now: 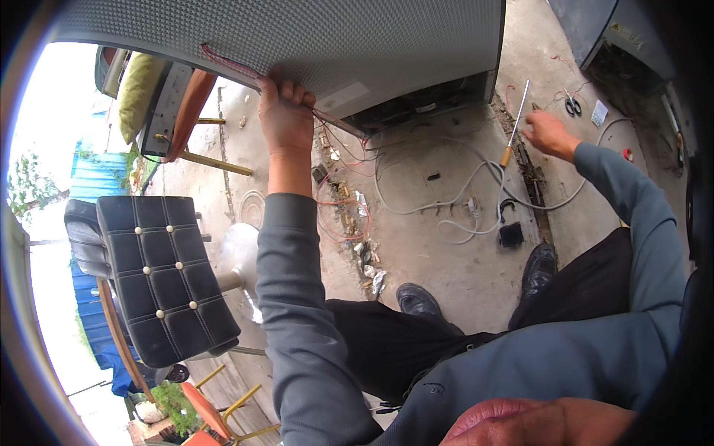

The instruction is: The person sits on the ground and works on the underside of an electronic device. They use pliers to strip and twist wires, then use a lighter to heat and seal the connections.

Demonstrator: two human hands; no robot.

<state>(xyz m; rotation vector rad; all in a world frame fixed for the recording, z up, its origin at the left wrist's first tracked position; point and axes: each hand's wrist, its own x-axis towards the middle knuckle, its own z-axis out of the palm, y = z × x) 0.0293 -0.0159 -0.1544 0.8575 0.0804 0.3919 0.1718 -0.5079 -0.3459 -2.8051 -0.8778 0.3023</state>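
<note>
Panel (357, 44) cut off above, red wires (229, 62) partly hidden, perhaps in left hand (286, 119)

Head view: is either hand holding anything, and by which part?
The left hand grips the grey cabinet's near edge, where red wires run; whether the right hand holds anything is unclear.

Left hand (288, 119) grips the lower edge of a large grey appliance cabinet (387, 44) at top centre, beside thin red wires (327, 123). At upper right, the right hand (550, 135) hovers just beside a long screwdriver (506, 157), with black-handled scissors (573, 106) further right. Grey cable (416, 211) loops across the concrete floor (461, 275) mid-frame. A black tufted stool (178, 286) fills the left.
</note>
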